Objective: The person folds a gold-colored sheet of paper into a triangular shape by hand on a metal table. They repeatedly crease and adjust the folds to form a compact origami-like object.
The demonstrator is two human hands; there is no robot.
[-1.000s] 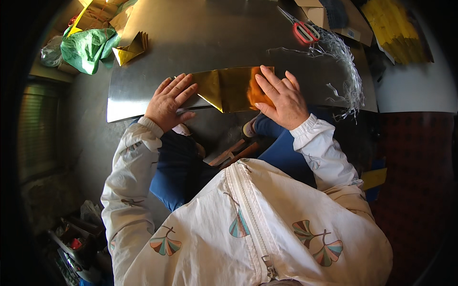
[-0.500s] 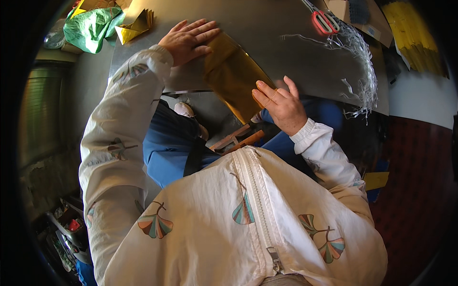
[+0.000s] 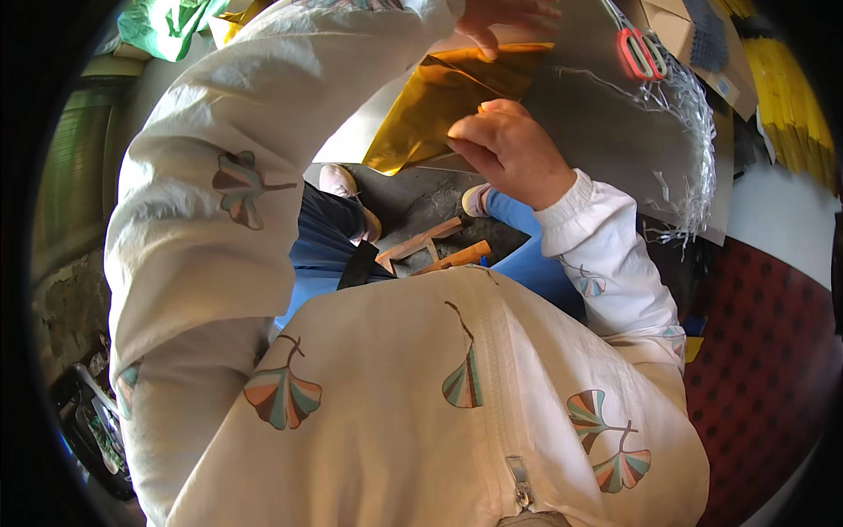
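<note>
A shiny gold foil sheet (image 3: pixel 439 110) is partly folded and tilted over the near edge of the grey metal table (image 3: pixel 588 114). My right hand (image 3: pixel 518 154) is closed in a pinch at the sheet's right side, fingers curled. At the sheet's far edge is my left hand (image 3: pixel 502 22), blurred and partly behind its own sleeve. Its fingers stretch out to the right, apart from the thumb, which touches the foil.
Red-handled scissors (image 3: pixel 641 54) and a bundle of silvery strands (image 3: pixel 689 132) lie at the table's right. Beyond are a cardboard box (image 3: pixel 694 44) and stacked yellow strips (image 3: pixel 790 105). A green plastic bag (image 3: pixel 167 26) sits far left. Wooden bars (image 3: pixel 421 244) show between my feet.
The foil sheet has turned, its lower end swinging left and its far end right. My left hand moved right and away; my right hand went from spread fingers to a pinch.
</note>
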